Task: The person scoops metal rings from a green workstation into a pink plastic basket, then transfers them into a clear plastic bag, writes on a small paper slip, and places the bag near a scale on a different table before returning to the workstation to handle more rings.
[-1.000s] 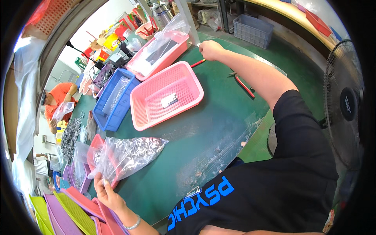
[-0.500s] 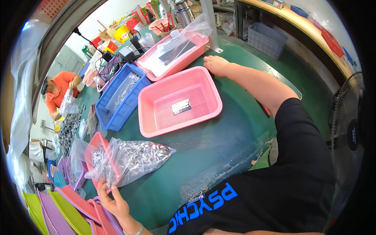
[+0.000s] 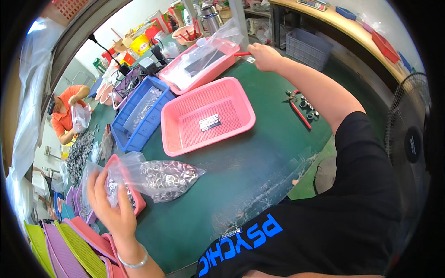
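My left hand (image 3: 112,211), its fingers spread, is over a pink basket (image 3: 140,202) of small metal parts. Its fingertips are close to the loose mouth of a clear plastic bag (image 3: 169,181) full of silvery metal rings; whether they touch it I cannot tell. At the table's far edge, by a metal post, my right hand (image 3: 265,57) is closed on a slim red thing (image 3: 242,54), mostly hidden in the fingers. Between the hands stands a pink perforated basket (image 3: 190,142) with a small printed card (image 3: 210,123) in it.
Red-handled pliers (image 3: 300,113) and several metal rings (image 3: 309,107) lie under my right forearm. Beyond the basket are a blue bin (image 3: 125,132) and a pink tray (image 3: 172,84) with plastic film. Stacked colourful baskets (image 3: 76,245) stand lower left. A person (image 3: 69,113) works at far left.
My left hand has risen from the bag's near edge with its fingers spreading. My right hand has lifted and now shows a slim red thing. The pliers and rings have come into sight.
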The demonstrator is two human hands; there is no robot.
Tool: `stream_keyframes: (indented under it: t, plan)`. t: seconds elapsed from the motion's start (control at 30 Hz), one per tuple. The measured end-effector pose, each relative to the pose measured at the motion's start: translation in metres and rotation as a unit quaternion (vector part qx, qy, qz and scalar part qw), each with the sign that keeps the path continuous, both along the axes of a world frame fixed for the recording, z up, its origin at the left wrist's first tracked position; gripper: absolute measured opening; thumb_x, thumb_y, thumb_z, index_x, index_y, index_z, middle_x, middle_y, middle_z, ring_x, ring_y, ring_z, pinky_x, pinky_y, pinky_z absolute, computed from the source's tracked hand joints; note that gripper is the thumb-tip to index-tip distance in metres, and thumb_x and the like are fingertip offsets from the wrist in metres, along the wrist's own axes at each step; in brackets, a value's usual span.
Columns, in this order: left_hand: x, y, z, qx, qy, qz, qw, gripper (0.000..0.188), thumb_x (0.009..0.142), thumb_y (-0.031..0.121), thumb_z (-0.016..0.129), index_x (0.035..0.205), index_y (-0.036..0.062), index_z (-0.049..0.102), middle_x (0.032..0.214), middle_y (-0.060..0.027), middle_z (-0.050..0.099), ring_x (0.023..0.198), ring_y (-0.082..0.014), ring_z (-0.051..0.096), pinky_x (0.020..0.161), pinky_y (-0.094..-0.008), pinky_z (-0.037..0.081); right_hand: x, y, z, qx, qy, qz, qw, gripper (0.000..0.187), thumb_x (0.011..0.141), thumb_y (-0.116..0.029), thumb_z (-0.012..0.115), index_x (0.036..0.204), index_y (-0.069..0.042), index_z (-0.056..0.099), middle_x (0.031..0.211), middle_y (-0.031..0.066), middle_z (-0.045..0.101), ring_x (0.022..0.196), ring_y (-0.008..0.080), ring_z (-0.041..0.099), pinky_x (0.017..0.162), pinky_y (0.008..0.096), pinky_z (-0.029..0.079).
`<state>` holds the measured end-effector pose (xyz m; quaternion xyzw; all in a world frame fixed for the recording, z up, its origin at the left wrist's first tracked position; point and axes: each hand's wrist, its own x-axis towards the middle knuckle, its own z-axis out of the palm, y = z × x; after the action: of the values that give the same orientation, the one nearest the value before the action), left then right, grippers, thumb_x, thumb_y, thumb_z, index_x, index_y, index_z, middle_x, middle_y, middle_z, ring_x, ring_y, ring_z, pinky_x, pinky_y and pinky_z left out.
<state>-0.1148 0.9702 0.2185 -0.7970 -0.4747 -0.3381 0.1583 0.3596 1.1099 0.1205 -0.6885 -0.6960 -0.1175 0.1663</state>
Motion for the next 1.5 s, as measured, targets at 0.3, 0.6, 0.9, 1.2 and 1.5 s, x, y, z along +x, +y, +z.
stream_keyframes:
  t: [0.3, 0.6, 0.9, 1.2, 1.5]
  plan:
    - [0.142, 0.196, 0.008, -0.107, 0.115, -0.203, 0.966, 0.028, 0.074, 0.012, 0.054, 0.099, 0.0007, 0.056, 0.102, -0.0171, 0.056, 0.098, -0.0281, 0.053, 0.084, -0.0337, 0.040, 0.001, 0.007, 0.035, -0.046, 0.090, -0.073, 0.992, 0.020, 0.069, -0.015, 0.050, 0.080, -0.003, 0.062, 0.082, 0.0161, 0.061, 0.080, 0.0317, 0.059, 0.070, 0.0407, 0.047]
    - [0.302, 0.400, -0.050, -0.175, 0.164, -0.062, 0.969, 0.027, 0.074, 0.027, 0.055, 0.093, 0.0089, 0.063, 0.094, -0.0149, 0.060, 0.091, -0.0290, 0.056, 0.081, -0.0359, 0.043, -0.012, 0.008, 0.017, -0.152, 0.125, 0.022, 0.980, 0.016, 0.070, -0.018, 0.057, 0.080, -0.006, 0.057, 0.072, 0.0112, 0.059, 0.073, 0.0291, 0.057, 0.063, 0.0397, 0.045]
    - [0.367, 0.466, -0.091, -0.243, 0.227, 0.044, 0.942, 0.035, 0.072, 0.036, 0.054, 0.096, 0.0128, 0.062, 0.101, -0.0147, 0.058, 0.096, -0.0307, 0.054, 0.082, -0.0371, 0.042, 0.016, -0.021, 0.024, -0.187, 0.233, 0.064, 0.952, 0.011, 0.070, -0.014, 0.057, 0.075, -0.004, 0.055, 0.067, 0.0119, 0.058, 0.068, 0.0294, 0.057, 0.060, 0.0391, 0.046]
    - [0.367, 0.499, -0.111, -0.250, 0.126, 0.008, 0.960, 0.030, 0.068, 0.031, 0.057, 0.092, 0.0142, 0.063, 0.096, -0.0130, 0.061, 0.092, -0.0297, 0.056, 0.080, -0.0353, 0.043, 0.025, -0.038, 0.007, -0.151, 0.258, 0.056, 0.953, 0.013, 0.068, -0.011, 0.059, 0.078, -0.004, 0.055, 0.065, 0.0128, 0.057, 0.067, 0.0310, 0.056, 0.059, 0.0388, 0.045]
    - [0.304, 0.442, -0.046, -0.424, -0.278, -0.204, 0.837, 0.019, 0.074, 0.008, 0.061, 0.089, -0.0012, 0.053, 0.078, -0.0067, 0.058, 0.070, -0.0151, 0.058, 0.062, -0.0248, 0.046, 0.023, -0.064, 0.007, -0.064, 0.304, 0.031, 0.950, 0.019, 0.067, -0.010, 0.059, 0.085, -0.004, 0.055, 0.066, 0.0145, 0.057, 0.065, 0.0314, 0.056, 0.058, 0.0378, 0.045]
